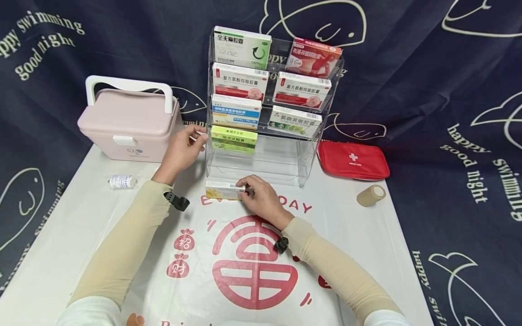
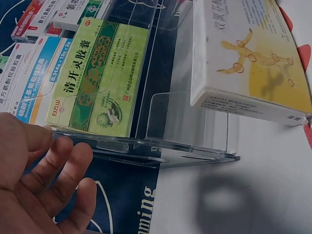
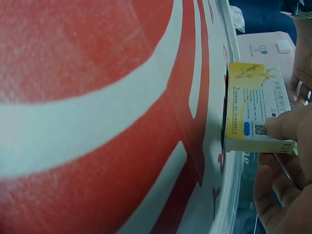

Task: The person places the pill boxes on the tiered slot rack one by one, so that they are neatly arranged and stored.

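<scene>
Head view, low centre: the right hand (image 1: pixel 263 199) pinches a yellow-and-white box (image 1: pixel 223 190) lying flat on the surface (image 1: pixel 367 235). Left hand (image 1: pixel 183 147), grip spread, touches the clear rack (image 1: pixel 261 167). Light, stiff card, likely crushable; hold its long edges.

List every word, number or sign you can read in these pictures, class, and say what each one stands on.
"happy swimming good night": dark backdrop cloth.
"清开灵胶囊": green box in the clear rack.
"全天麻胶囊": top left box.
"100%": same box.
White cross: red pouch.
"招", "财": white table sheet.
Yellow box in the right hand: print too blurred.
</scene>
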Demonstrator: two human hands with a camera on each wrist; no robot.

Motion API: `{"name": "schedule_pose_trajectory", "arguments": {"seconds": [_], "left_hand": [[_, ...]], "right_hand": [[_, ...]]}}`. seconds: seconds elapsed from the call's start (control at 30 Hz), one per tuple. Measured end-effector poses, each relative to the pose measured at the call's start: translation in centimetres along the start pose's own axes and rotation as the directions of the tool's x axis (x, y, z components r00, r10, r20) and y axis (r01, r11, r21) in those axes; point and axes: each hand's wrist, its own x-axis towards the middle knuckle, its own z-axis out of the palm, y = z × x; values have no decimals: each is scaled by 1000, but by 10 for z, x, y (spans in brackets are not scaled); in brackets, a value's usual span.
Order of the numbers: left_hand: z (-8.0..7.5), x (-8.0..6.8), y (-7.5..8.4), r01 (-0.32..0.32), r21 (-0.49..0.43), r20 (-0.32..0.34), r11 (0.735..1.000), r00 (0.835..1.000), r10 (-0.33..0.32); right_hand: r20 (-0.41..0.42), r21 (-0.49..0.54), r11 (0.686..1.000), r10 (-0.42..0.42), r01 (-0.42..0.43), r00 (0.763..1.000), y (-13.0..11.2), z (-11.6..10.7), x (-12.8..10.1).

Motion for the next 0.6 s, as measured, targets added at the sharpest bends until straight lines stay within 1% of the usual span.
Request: {"name": "schedule_pose_trajectory", "arguments": {"seconds": [0.13,0.23,0.3,0.37,0.43,0.5,0.6], "left_hand": [[-1,0,0,0,5,1,1000,1000,0],[-1,0,0,2,4,2,1000,1000,-2],[-1,0,0,3,3,3,1000,1000,-3],[-1,0,0,4,1,4,1000,1000,-4],[-1,0,0,5,1,7,1000,1000,-5],[-1,0,1,7,0,11,1000,1000,-7],[-1,0,1,8,-1,14,1000,1000,-8]], "right_hand": [[32,110,993,32,-36,999,0,-4,2],[75,211,973,77,-92,994,1,-10,2],[98,256,957,110,-132,989,2,-15,2],[110,291,944,129,-156,986,3,-20,1],[110,323,932,136,-164,985,6,-25,1],[91,352,923,130,-154,987,9,-30,1],[55,367,918,137,-148,989,13,-40,2]]}}
